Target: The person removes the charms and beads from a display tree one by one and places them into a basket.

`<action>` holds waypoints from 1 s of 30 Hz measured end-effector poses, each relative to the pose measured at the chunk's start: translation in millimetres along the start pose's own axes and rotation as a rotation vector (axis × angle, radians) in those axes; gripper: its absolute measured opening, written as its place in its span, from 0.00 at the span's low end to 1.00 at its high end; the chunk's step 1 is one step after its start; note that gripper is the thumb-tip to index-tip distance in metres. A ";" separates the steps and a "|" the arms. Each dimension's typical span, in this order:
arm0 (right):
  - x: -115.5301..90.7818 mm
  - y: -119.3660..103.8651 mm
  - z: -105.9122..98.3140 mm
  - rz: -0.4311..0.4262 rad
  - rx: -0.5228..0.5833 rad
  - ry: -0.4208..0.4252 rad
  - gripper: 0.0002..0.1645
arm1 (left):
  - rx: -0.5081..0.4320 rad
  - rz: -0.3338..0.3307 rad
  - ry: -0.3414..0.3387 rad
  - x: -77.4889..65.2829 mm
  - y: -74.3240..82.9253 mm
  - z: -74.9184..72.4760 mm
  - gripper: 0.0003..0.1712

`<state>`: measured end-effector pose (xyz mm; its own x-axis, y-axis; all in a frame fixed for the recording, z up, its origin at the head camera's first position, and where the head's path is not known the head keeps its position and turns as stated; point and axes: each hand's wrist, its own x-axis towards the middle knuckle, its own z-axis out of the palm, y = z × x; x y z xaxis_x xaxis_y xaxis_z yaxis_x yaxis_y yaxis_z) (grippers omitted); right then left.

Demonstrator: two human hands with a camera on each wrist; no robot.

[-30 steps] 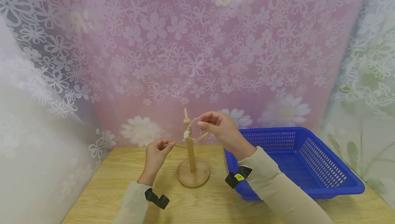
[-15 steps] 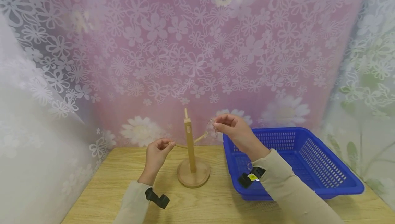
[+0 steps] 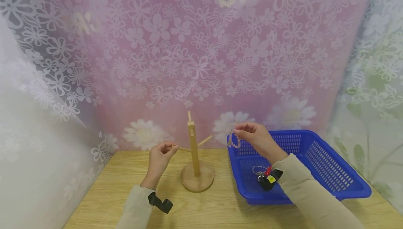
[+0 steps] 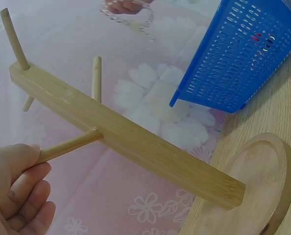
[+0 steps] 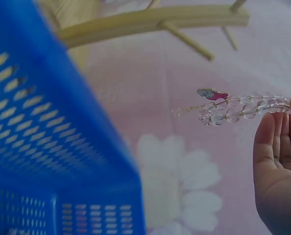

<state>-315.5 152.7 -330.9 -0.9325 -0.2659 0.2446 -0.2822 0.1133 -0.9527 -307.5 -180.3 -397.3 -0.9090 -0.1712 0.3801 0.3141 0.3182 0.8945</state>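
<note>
A wooden stand [image 3: 194,152] with a round base and several pegs stands upright on the table. My left hand [image 3: 161,159] pinches the end of its left peg [image 4: 69,145] between thumb and fingertips. From my right hand [image 3: 258,139] hangs a bracelet [image 3: 234,140] of clear pinkish beads, pinched at its top, over the left rim of the blue basket. Close up in the right wrist view, the bracelet's beads [image 5: 243,107] carry a small charm [image 5: 212,94] in pink and pale blue-green. The right peg [image 3: 205,140] of the stand is bare.
The blue plastic basket [image 3: 315,196] takes up the right of the table [image 3: 220,208]. Inside it lie a beaded loop [image 3: 259,168] and a red item [image 3: 268,171], partly behind my wrist camera. A floral curtain [image 3: 201,47] hangs close behind the stand.
My right hand has carried the bracelet rightward and slightly down, away from the stand's post and past its right peg, to the basket's rim. The left hand has stayed on its peg.
</note>
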 end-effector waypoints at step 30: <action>-5.1 69.6 -73.7 0.246 -0.121 -0.239 0.18 | -0.003 0.005 -0.023 -2.4 4.0 -0.8 0.08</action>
<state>-347.0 232.4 -385.2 -0.9006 -0.4314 -0.0523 -0.0938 0.3105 -0.9460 -303.8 -179.4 -394.4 -0.9135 -0.1485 0.3788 0.3190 0.3163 0.8934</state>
